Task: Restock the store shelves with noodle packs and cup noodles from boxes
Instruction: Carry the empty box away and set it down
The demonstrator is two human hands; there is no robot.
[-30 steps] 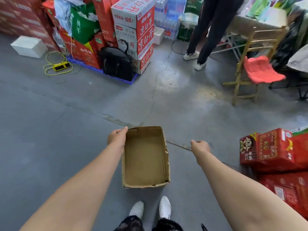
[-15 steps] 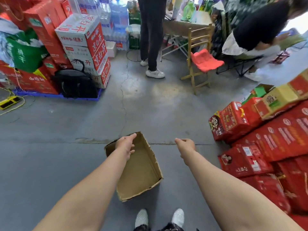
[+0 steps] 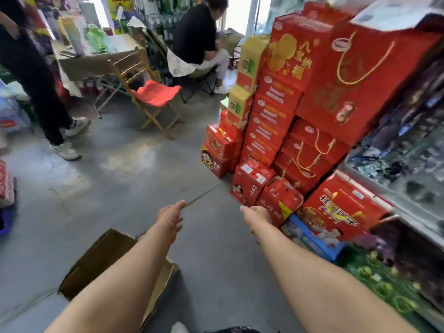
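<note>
An empty cardboard box [image 3: 101, 258] is seen on the floor [image 3: 125, 179] at 7 o'clock. Nothing is held: the left hand [image 3: 171, 216] is spread, the right hand [image 3: 255, 216] loosely curled. Red boxes [image 3: 276, 121] are stacked at 2 o'clock.

Head cam, looks fwd-down over floor [image 3: 125, 179].

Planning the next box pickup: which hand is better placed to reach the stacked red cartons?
Probably the right hand: empty, beside the red cardboard cartons. The left hand, also empty, hangs over bare floor, farther away.
</note>
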